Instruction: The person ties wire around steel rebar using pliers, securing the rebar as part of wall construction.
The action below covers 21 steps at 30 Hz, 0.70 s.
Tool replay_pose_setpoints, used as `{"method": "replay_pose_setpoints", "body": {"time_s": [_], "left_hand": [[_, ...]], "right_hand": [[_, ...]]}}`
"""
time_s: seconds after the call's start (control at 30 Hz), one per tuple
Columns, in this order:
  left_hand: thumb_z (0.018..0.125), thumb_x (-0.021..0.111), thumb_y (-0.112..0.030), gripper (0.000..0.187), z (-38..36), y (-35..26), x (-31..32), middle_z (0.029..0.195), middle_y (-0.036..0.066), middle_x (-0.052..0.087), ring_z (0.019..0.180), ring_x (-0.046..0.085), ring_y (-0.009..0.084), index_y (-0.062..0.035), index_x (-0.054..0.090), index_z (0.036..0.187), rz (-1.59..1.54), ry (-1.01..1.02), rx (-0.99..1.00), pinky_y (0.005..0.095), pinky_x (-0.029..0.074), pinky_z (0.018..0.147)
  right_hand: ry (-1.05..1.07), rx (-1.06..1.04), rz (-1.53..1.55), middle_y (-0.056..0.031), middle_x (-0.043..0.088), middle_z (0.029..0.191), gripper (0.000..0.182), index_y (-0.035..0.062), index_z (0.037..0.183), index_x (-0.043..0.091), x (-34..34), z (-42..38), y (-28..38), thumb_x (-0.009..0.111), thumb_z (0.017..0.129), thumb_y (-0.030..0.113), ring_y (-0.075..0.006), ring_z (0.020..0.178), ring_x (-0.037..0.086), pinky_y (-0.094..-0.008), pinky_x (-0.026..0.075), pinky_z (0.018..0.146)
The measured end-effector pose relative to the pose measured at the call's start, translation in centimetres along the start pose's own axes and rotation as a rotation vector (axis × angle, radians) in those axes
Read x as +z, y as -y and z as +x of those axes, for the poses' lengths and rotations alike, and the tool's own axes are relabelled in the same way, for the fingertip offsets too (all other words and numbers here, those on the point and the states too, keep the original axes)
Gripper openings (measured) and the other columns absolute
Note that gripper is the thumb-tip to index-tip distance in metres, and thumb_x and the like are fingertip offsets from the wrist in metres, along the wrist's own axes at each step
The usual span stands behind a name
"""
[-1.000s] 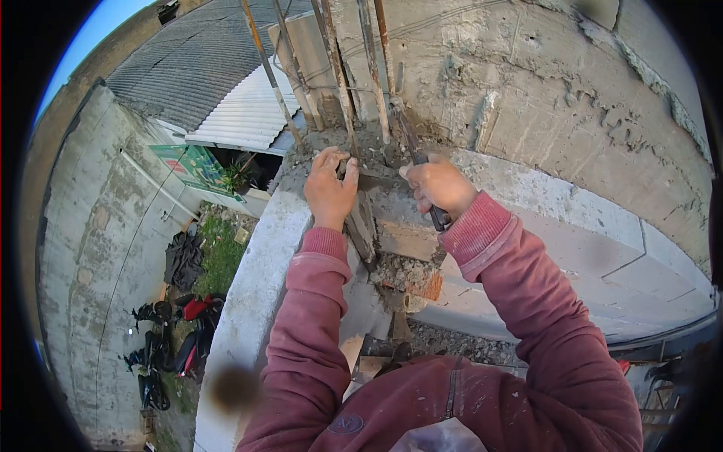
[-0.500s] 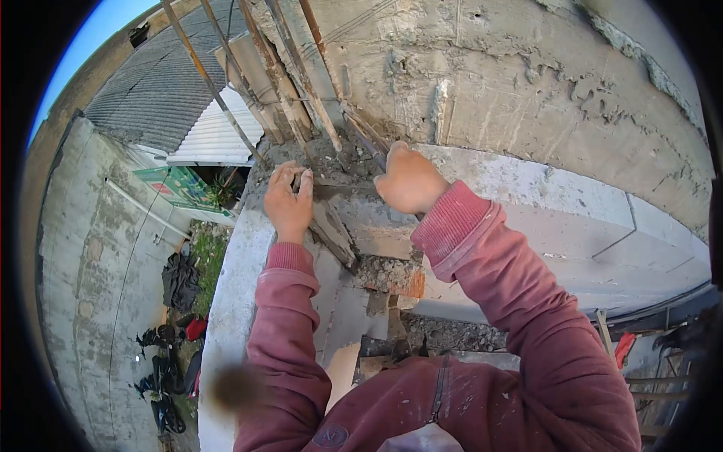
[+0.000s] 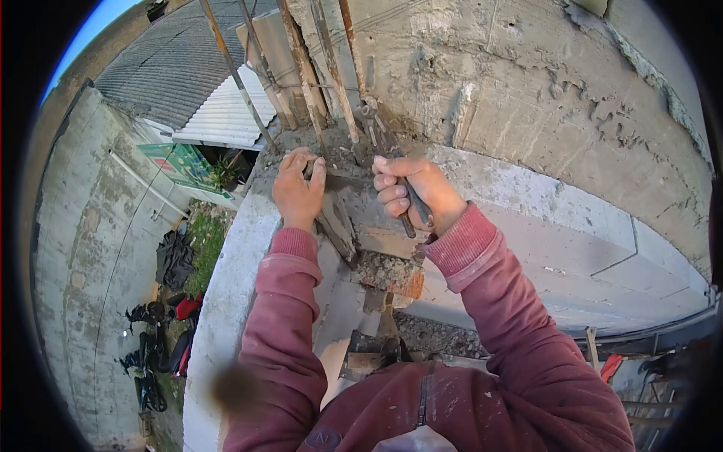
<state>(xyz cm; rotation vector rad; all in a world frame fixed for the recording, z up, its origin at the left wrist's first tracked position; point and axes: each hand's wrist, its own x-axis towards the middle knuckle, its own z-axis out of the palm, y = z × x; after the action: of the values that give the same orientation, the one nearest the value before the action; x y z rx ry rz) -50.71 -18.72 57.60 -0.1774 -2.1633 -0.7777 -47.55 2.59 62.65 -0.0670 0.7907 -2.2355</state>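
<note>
In my right hand (image 3: 414, 188) is a pair of dark metal pincers (image 3: 382, 134), my fingers wrapped round the handles. Their head points up and away, beside the foot of a rusty rebar (image 3: 352, 53). My left hand (image 3: 297, 190) is closed at the edge of the rough concrete (image 3: 343, 157), fingers curled over and thumb raised. What lies under those fingers is hidden. Just below and right of it, a weathered wooden board (image 3: 339, 226) leans down in the gap between the white blocks. Several upright rebars stand in the concrete beyond both hands.
White block walls run down the left (image 3: 226, 301) and off to the right (image 3: 557, 203). A rough plastered wall (image 3: 520, 90) rises behind. A broken brick (image 3: 399, 280) sits below the board. Far below left are a motorcycle (image 3: 154, 361) and dark cloth (image 3: 175, 260).
My right hand has turned and drawn back a little, so the pincers and their handles show more clearly. My left hand stays at the concrete's edge. The whole view has shifted slightly.
</note>
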Motion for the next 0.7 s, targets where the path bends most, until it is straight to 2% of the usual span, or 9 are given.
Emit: {"method": "replay_pose_setpoints", "body": {"time_s": [0.03, 0.13, 0.23, 0.33, 0.43, 0.47, 0.5, 0.57, 0.7], "left_hand": [[0.079, 0.063, -0.022, 0.013, -0.6, 0.4, -0.3, 0.103, 0.007, 0.063, 0.090, 0.062, 0.0277, -0.0090, 0.065, 0.082, 0.004, 0.019, 0.000, 0.0375, 0.049, 0.076], [0.079, 0.062, -0.023, 0.014, -0.5, 0.6, 0.3, 0.104, 0.006, 0.063, 0.091, 0.062, 0.0274, -0.0093, 0.065, 0.082, 0.023, -0.041, 0.002, 0.0379, 0.049, 0.076], [0.078, 0.062, -0.023, 0.015, -0.6, 0.1, 0.2, 0.105, 0.005, 0.063, 0.091, 0.062, 0.0274, -0.0096, 0.065, 0.083, 0.024, -0.008, -0.097, 0.0380, 0.050, 0.076], [0.077, 0.063, -0.023, 0.015, -0.6, 0.4, 0.2, 0.105, 0.005, 0.063, 0.089, 0.063, 0.0273, -0.0094, 0.065, 0.082, 0.046, -0.014, -0.094, 0.0377, 0.050, 0.075], [0.077, 0.064, -0.019, 0.012, -0.5, 0.0, 0.2, 0.099, 0.006, 0.064, 0.088, 0.062, 0.0275, -0.0079, 0.065, 0.081, 0.013, -0.033, -0.092, 0.0361, 0.049, 0.076], [0.077, 0.064, -0.020, 0.013, -0.5, 0.0, 0.3, 0.099, 0.006, 0.064, 0.087, 0.062, 0.0275, -0.0079, 0.065, 0.081, 0.020, -0.042, -0.079, 0.0364, 0.049, 0.075], [0.077, 0.064, -0.020, 0.013, 0.0, -0.5, 0.7, 0.099, 0.006, 0.064, 0.087, 0.062, 0.0277, -0.0079, 0.065, 0.081, -0.010, -0.038, -0.050, 0.0365, 0.049, 0.075], [0.077, 0.064, -0.020, 0.014, -0.7, 0.2, -0.1, 0.099, 0.006, 0.064, 0.087, 0.062, 0.0281, -0.0080, 0.066, 0.082, -0.018, -0.037, -0.040, 0.0368, 0.049, 0.075], [0.076, 0.063, -0.020, 0.014, -0.3, 0.3, 0.1, 0.098, 0.005, 0.064, 0.086, 0.062, 0.0280, -0.0076, 0.065, 0.081, 0.006, -0.035, -0.067, 0.0371, 0.049, 0.074]], "right_hand": [[-0.040, -0.002, -0.084, 0.0021, 0.042, 0.063, 0.017, 0.0066, 0.081, 0.048, 0.1, -0.8, 0.2, 0.056, 0.089, 0.019, -0.0072, 0.047, 0.039, -0.0247, 0.034, 0.044], [-0.486, -0.184, -0.963, -0.0052, 0.051, 0.066, 0.024, -0.0002, 0.080, 0.051, 1.1, 0.3, -1.1, 0.059, 0.085, 0.022, -0.0139, 0.054, 0.053, -0.0281, 0.043, 0.049], [-0.633, -0.409, -1.712, -0.0065, 0.051, 0.066, 0.023, 0.0016, 0.085, 0.048, -1.6, 2.0, -0.7, 0.059, 0.084, 0.022, -0.0152, 0.056, 0.054, -0.0287, 0.044, 0.049], [-0.544, -0.322, -2.069, -0.0069, 0.051, 0.063, 0.022, 0.0020, 0.080, 0.048, 0.4, 1.5, 2.7, 0.058, 0.084, 0.021, -0.0162, 0.050, 0.053, -0.0303, 0.043, 0.044], [-0.513, 0.132, -1.544, -0.0066, 0.051, 0.063, 0.022, 0.0049, 0.073, 0.046, 4.0, -0.1, 6.1, 0.058, 0.084, 0.020, -0.0154, 0.046, 0.050, -0.0294, 0.040, 0.039], [-0.435, 0.280, -1.287, -0.0022, 0.047, 0.061, 0.022, 0.0079, 0.070, 0.043, 3.5, -0.4, 7.2, 0.058, 0.083, 0.017, -0.0106, 0.044, 0.046, -0.0254, 0.035, 0.036], [-0.268, 0.216, -0.889, 0.0029, 0.040, 0.060, 0.021, 0.0104, 0.070, 0.042, 0.6, 0.3, 7.1, 0.057, 0.085, 0.015, -0.0052, 0.045, 0.039, -0.0211, 0.032, 0.037], [-0.292, -0.057, -0.540, 0.0041, 0.036, 0.060, 0.024, 0.0108, 0.066, 0.042, 1.8, -0.7, 1.1, 0.057, 0.084, 0.014, -0.0044, 0.046, 0.031, -0.0199, 0.028, 0.040], [-0.205, -0.012, -0.138, 0.0041, 0.034, 0.062, 0.022, 0.0111, 0.069, 0.041, 2.1, -0.3, 0.3, 0.055, 0.086, 0.013, -0.0048, 0.047, 0.028, -0.0195, 0.025, 0.042]]}}
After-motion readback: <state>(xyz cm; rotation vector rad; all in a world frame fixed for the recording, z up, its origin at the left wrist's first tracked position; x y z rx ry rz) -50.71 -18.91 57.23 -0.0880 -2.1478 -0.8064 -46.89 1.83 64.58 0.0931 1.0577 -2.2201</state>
